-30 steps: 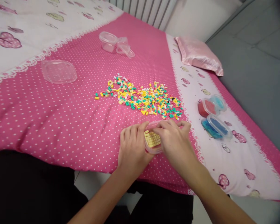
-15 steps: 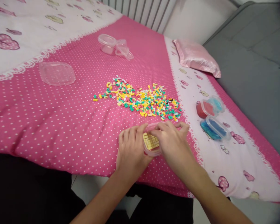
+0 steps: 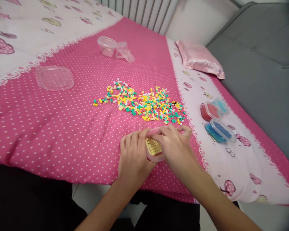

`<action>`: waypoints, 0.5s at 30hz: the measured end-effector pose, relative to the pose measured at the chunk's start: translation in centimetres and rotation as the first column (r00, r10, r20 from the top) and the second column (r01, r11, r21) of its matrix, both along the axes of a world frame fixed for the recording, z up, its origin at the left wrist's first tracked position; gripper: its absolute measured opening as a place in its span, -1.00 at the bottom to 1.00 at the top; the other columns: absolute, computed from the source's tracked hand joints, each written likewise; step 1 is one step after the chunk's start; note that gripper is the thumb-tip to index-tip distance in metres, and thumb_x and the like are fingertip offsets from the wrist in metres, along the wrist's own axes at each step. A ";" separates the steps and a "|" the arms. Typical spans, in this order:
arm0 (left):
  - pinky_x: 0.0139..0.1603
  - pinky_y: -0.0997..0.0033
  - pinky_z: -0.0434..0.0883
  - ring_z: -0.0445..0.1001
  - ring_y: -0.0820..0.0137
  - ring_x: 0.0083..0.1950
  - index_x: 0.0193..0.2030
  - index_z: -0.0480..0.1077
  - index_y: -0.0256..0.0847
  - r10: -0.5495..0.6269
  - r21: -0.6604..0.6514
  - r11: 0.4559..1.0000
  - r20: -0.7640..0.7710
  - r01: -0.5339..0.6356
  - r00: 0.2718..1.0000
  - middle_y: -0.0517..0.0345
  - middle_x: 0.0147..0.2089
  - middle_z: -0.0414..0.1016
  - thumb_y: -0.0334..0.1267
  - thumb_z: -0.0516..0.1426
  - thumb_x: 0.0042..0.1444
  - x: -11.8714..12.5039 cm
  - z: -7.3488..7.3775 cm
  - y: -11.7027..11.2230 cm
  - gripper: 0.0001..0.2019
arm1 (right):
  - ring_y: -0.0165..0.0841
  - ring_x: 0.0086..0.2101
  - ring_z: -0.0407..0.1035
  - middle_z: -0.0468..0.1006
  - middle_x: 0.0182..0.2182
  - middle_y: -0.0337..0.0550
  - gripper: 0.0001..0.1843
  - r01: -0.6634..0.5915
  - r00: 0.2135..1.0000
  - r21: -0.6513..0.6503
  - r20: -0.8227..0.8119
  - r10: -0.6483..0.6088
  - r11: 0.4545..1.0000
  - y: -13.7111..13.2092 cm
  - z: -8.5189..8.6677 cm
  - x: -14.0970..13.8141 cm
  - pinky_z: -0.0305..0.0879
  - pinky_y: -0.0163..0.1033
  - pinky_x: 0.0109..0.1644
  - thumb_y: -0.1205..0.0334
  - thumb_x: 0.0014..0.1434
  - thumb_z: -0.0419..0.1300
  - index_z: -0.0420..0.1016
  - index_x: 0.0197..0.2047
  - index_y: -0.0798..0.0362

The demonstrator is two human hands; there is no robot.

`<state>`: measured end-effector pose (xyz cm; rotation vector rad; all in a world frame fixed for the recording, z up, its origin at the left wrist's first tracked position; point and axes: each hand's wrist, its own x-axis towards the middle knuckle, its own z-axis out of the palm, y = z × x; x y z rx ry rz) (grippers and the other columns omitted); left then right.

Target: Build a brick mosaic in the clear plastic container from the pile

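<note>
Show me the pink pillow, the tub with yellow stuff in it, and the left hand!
Pink pillow [image 3: 200, 59]: head view, on the middle of its shiny top.
Tub [image 3: 156, 158]: head view, on its near rim.
Left hand [image 3: 134, 154]: head view, on the back of the hand.

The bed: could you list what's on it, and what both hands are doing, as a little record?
Surface: pink-and-white cover
Left hand: holding the left side of a tub
Right hand: over the tub's right side
In tub: yellow grid
Beyond hands: pile of small multicoloured pieces
Right: red container, blue container, light-blue container
Left: clear lid or tray
Far back: clear containers, pillow
</note>
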<state>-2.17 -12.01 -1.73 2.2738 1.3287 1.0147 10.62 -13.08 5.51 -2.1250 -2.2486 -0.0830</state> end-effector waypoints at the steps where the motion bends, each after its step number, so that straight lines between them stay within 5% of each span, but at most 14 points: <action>1: 0.14 0.07 0.23 0.41 0.09 0.08 0.25 0.19 -0.17 0.000 0.001 1.000 0.000 0.000 1.000 0.00 0.10 0.48 0.00 0.35 0.04 0.0 0.0 0.0 -0.29 | -0.20 -0.13 0.37 0.60 -0.28 -0.19 -0.82 -0.001 1.000 -0.001 -0.008 0.001 1.000 0.0 0.0 0.0 -0.15 0.04 0.02 0.44 0.26 0.25 0.63 -0.26 -0.03; 7: 0.15 0.07 0.23 0.40 0.10 0.08 0.24 0.19 -0.19 -0.006 -0.004 1.000 -0.004 0.006 1.000 0.01 0.09 0.47 -0.01 0.38 0.00 0.0 -0.1 0.0 -0.26 | -0.19 -0.11 0.40 0.62 -0.26 -0.18 -0.71 -0.022 0.997 0.027 -0.078 0.024 0.999 -0.2 -0.2 -0.1 -0.13 0.05 0.02 0.52 0.27 0.17 0.62 -0.29 -0.04; 15: 0.15 0.05 0.24 0.35 0.10 0.07 0.27 0.15 -0.11 -0.001 -0.054 0.999 0.068 0.004 0.998 -0.01 0.10 0.43 -0.07 0.41 -0.02 -0.7 -0.3 -0.2 -0.22 | -0.28 -0.11 0.45 0.61 -0.13 -0.17 -0.63 -0.102 0.911 0.142 -0.385 0.150 0.985 1.3 2.8 3.7 0.23 -0.10 -0.01 0.49 0.29 0.05 0.60 -0.06 -0.08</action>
